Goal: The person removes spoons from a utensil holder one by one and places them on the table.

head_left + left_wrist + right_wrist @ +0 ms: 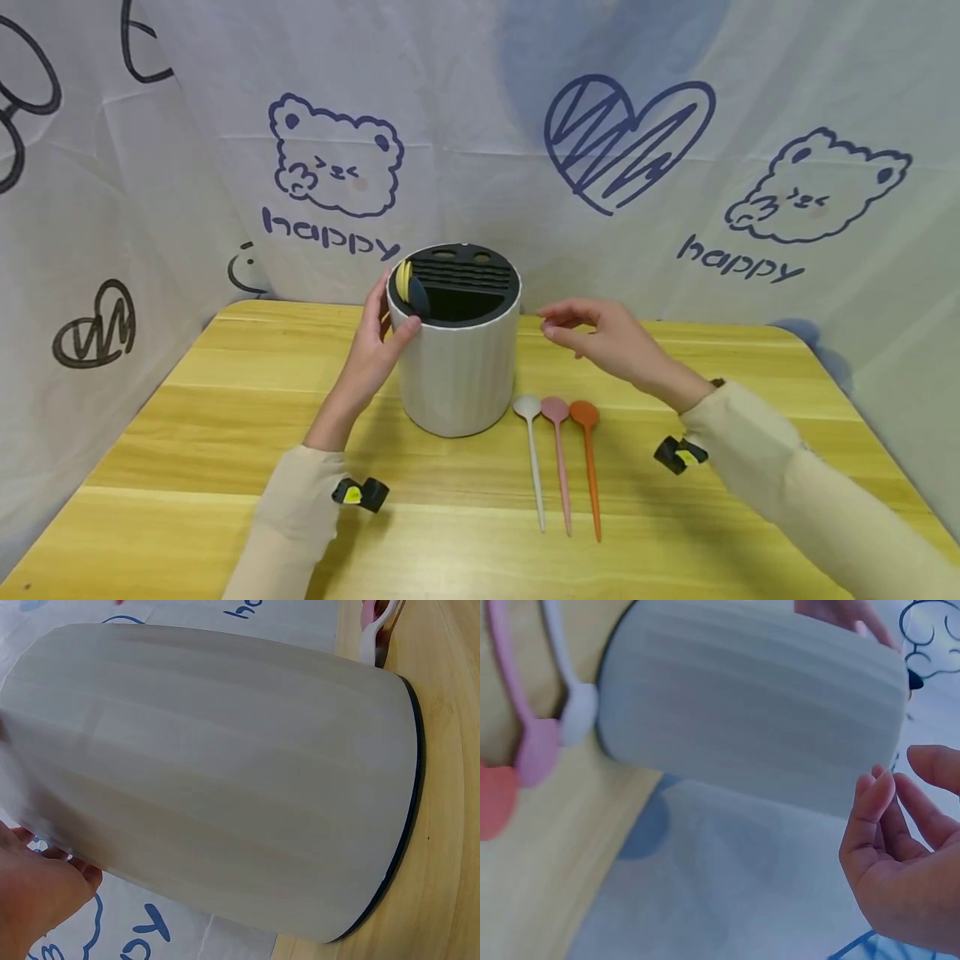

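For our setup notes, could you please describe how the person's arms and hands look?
The left hand and right hand are ungloved. The left sleeve and right sleeve are long and cream-coloured. By each cuff sits a small, blocky black device, the left wrist camera and right wrist camera, each with a yellow patch.

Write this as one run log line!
left grip: holds cylindrical white holder; right grip: empty; long-handled white spoon, pink spoon, orange spoon: on yellow wooden table
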### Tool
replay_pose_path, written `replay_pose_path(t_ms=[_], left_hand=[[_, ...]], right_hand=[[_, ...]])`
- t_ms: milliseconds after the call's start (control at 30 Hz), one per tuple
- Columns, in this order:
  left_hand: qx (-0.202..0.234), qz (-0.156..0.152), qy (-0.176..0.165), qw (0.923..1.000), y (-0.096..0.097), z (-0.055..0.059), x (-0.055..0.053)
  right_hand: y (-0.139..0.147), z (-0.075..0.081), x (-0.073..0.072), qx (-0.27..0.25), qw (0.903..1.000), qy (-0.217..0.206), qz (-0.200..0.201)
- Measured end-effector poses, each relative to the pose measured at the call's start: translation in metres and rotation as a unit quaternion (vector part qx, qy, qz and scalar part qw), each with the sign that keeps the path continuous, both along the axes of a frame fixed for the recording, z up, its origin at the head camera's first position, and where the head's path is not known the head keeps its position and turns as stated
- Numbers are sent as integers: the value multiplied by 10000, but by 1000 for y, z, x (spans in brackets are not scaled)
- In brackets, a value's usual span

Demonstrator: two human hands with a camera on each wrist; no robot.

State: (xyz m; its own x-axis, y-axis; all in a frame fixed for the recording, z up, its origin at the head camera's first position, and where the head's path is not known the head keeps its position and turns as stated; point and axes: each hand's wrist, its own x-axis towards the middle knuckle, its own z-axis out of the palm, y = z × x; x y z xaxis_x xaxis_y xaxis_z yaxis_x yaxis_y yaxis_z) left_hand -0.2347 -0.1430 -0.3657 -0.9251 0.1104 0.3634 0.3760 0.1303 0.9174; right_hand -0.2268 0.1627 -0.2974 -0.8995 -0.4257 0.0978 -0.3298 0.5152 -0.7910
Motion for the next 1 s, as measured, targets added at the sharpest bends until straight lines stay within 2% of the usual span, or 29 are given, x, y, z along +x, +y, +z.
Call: replay_pose_path(t_ms=[167, 300, 433, 700, 833, 1000], left_hand=[[-17, -4, -32, 10000, 1, -1, 0], [0, 48, -30, 10000, -2, -2, 1], [-4, 51, 45, 10000, -3, -1, 0], [31, 12, 46, 10000, -2, -1, -1], [2, 11, 24, 10000, -2, 1, -1], [22, -48, 9, 10000, -2, -1, -1]], right_hand=[[-15, 19, -3, 49, 9994, 254, 236], [-31, 32, -8, 127, 9989, 280, 356], [-48, 49, -15, 85, 9989, 209, 418], [-67, 87, -25, 304, 9979, 390, 425], [-77, 91, -26, 330, 9982, 319, 390], [-96, 78, -20, 275, 9988, 127, 382]])
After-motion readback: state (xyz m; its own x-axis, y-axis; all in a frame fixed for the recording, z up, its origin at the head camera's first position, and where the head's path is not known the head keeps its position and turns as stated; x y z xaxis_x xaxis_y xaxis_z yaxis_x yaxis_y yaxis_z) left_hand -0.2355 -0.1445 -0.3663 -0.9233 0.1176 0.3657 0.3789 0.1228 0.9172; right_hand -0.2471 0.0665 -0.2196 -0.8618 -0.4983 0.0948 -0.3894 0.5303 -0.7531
